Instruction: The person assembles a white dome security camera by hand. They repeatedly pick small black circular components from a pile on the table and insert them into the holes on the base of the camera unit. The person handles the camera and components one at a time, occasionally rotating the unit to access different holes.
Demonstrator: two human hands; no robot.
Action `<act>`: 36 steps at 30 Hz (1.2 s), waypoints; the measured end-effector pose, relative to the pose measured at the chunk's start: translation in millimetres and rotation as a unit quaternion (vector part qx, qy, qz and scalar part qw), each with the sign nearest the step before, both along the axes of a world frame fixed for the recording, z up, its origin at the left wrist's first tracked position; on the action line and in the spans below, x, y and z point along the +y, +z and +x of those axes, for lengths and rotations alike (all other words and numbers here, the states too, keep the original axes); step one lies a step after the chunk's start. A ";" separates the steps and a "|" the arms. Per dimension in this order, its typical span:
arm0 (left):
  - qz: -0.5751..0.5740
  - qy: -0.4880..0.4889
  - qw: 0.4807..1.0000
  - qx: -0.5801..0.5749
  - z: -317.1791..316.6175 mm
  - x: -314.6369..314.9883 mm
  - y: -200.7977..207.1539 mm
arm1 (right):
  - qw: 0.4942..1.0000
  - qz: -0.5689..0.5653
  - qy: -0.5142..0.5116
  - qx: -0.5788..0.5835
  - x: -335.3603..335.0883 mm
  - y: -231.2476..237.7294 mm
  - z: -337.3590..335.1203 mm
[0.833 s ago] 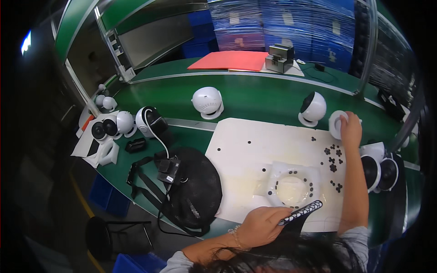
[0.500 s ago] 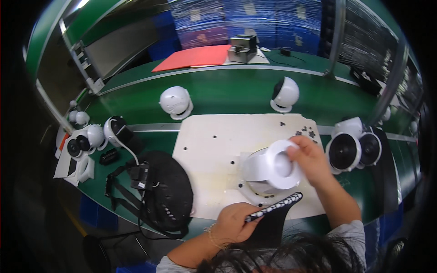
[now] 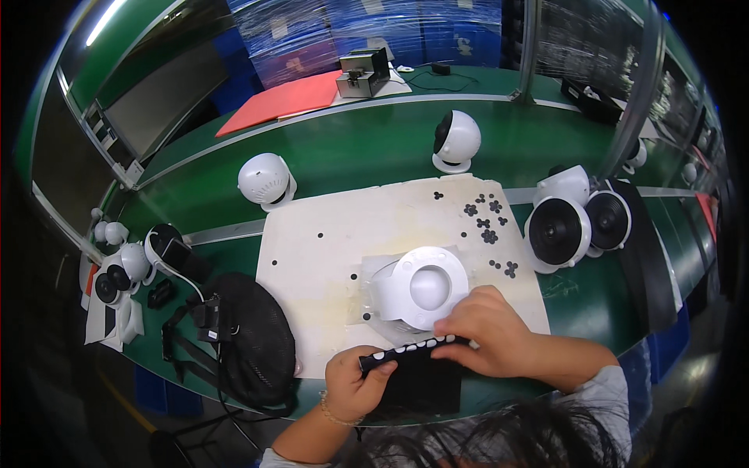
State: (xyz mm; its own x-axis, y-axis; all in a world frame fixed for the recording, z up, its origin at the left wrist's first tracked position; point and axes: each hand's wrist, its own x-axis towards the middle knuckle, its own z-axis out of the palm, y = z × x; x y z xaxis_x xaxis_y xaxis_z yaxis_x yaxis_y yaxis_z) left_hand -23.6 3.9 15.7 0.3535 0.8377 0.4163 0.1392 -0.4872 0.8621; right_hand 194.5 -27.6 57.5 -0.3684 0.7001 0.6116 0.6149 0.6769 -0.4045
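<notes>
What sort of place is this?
Probably a factory assembly workstation. Several similar white round-bodied devices stand along a green workbench, small black pieces lie scattered on a white sheet, and plastic-wrapped blue boxes are stacked beyond.

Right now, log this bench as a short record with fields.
Left hand: gripping the left end of a black strip with white oval patches
Right hand: thumb and fingers around the strip near its right end
Beyond the strip: white ring-shaped plastic part
Work surface: cream rectangular board, small black pieces scattered on it
Left of board: round black mesh bag
</notes>
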 end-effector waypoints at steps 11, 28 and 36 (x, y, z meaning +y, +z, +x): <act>0.038 -0.001 0.999 0.004 -4.6 4.8 -7.8 | 0.998 0.062 0.027 0.005 4.1 -4.2 5.9; 0.059 0.065 0.996 -0.011 -5.9 6.1 -19.2 | 0.991 0.062 0.105 0.048 0.5 -6.0 24.6; 0.056 0.045 0.997 -0.016 -4.4 5.3 -9.3 | 0.986 -0.052 0.065 0.146 7.4 -8.9 23.8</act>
